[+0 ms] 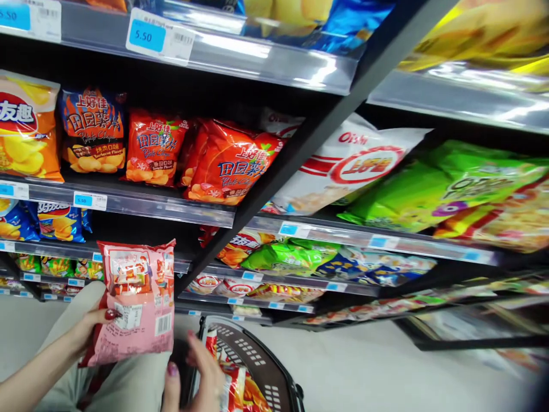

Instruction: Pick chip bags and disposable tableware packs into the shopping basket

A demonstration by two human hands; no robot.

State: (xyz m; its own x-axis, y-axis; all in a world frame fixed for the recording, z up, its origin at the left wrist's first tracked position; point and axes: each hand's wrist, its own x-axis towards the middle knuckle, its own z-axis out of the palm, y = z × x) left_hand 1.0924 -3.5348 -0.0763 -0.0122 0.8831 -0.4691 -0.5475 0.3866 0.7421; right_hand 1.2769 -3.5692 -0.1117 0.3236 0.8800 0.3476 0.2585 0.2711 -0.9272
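Note:
My left hand (88, 332) grips a pink snack bag (135, 303) by its left edge, thumb across the front, holding it upright with its back label toward me. My right hand (201, 377) hovers just below and right of the bag, fingers spread and empty, above the near rim of a dark shopping basket (257, 360). An orange-red snack packet (240, 389) lies inside the basket beside my right hand.
Shelves of crisps fill the view: red and orange bags (223, 166) at centre, a white bag (347, 166) and green bags (433, 183) to the right. Blue price tags (148, 35) line the shelf edges. A black upright (300, 149) divides the shelving. Pale floor below.

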